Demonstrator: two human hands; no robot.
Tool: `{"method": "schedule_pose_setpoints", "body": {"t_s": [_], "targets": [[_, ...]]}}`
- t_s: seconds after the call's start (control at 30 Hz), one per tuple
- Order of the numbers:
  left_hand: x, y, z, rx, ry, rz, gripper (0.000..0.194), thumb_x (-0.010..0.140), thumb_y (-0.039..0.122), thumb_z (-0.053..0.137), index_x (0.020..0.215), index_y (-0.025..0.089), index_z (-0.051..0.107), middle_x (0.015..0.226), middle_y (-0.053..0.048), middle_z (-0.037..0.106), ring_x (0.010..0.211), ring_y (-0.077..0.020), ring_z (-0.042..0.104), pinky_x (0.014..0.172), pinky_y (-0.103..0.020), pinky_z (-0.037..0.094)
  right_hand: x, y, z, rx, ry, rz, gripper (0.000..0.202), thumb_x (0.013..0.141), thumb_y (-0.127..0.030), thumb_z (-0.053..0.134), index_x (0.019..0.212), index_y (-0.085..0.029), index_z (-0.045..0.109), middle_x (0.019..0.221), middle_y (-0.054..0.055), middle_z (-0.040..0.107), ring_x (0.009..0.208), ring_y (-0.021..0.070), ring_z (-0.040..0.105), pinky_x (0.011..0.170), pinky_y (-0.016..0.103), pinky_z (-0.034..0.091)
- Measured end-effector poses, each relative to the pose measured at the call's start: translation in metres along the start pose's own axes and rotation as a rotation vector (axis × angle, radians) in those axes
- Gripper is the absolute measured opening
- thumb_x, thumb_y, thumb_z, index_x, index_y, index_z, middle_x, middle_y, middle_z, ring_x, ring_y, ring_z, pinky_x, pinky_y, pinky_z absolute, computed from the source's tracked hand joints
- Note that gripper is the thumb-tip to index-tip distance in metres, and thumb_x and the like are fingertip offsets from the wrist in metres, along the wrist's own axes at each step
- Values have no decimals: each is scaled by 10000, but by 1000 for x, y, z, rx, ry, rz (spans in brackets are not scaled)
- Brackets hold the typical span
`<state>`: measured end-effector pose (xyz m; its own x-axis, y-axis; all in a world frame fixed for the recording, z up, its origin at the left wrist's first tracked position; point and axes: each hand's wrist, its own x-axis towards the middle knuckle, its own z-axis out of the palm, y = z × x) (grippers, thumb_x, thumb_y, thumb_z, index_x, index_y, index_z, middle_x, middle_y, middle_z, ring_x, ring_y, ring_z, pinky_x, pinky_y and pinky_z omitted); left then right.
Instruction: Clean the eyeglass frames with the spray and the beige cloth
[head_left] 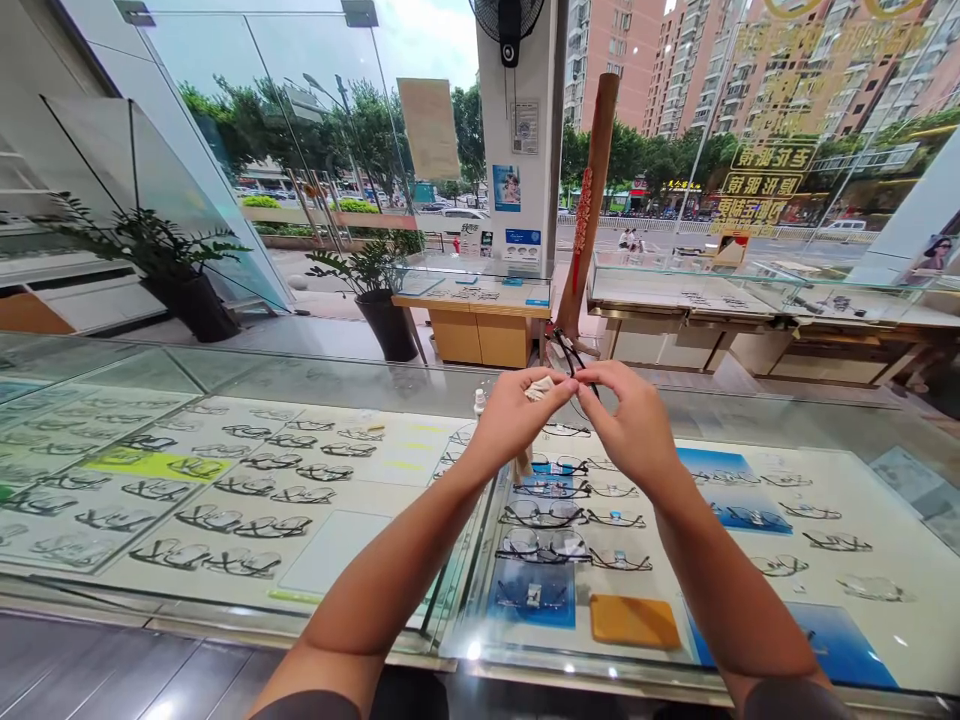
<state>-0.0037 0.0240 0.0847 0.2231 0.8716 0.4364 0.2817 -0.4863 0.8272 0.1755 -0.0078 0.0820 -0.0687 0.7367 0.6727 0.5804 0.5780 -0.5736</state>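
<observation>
Both hands meet above the glass display case (pixel 442 650), raised in front of me. My left hand (pixel 514 412) is closed with a pale cloth (pixel 538 388) bunched in it; part of the cloth hangs below the palm. Its thumb and fingertips press against a pair of dark-framed eyeglasses (pixel 568 348). My right hand (pixel 628 415) pinches the same eyeglasses between thumb and fingers, its fingertips touching those of the left. The frame sticks up beyond the fingers, and the fingers hide part of it. A small white bottle (pixel 480 402) stands just left of my left hand.
Rows of eyeglasses (pixel 544 545) lie inside the case below my arms. An orange-brown case (pixel 634 621) is near its front edge. Potted plants (pixel 382 290), a wooden post (pixel 596 190) and further display counters (pixel 480 300) stand beyond, before large windows.
</observation>
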Motion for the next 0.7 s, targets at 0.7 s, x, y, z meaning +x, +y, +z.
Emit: {"method": "schedule_pose_setpoints", "body": {"t_s": [0.7], "targets": [[36,-67,3,965,-565,72,211,924,283,617,951,232,820,900,-89,796,861,-255,717,710,-304,432,3,-5,-52,-14,-79,153,273,975,-421,695,819,-204,751,668,-7,631,620,141,532,616,313,397]]}}
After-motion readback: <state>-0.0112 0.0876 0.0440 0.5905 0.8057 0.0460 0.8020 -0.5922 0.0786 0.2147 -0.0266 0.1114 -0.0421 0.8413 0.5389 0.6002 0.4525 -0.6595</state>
